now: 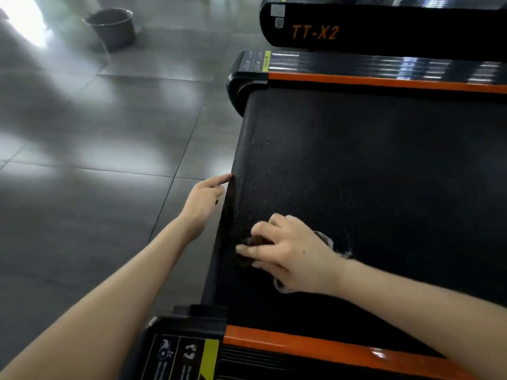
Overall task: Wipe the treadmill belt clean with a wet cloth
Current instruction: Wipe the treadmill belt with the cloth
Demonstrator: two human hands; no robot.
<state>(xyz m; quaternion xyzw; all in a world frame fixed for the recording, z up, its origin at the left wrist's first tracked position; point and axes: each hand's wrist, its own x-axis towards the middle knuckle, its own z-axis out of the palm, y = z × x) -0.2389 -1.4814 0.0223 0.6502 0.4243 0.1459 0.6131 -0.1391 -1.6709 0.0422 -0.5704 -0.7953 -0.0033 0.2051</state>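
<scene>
The black textured treadmill belt (356, 165) fills the right half of the view, its rear end toward the left. My right hand (288, 253) presses flat on a dark cloth (326, 239) near the belt's rear edge; only bits of the cloth show around the hand. My left hand (204, 200) rests against the belt's rear end, fingers curled around the edge and index finger pointing along it.
Orange-trimmed side rails (384, 82) border the belt above and below. A second treadmill (384, 26) marked TT-X2 stands beyond. A grey bucket (112, 26) sits on the grey tiled floor (96, 133) at upper left. Warning labels (178, 355) sit on the near rail's end cap.
</scene>
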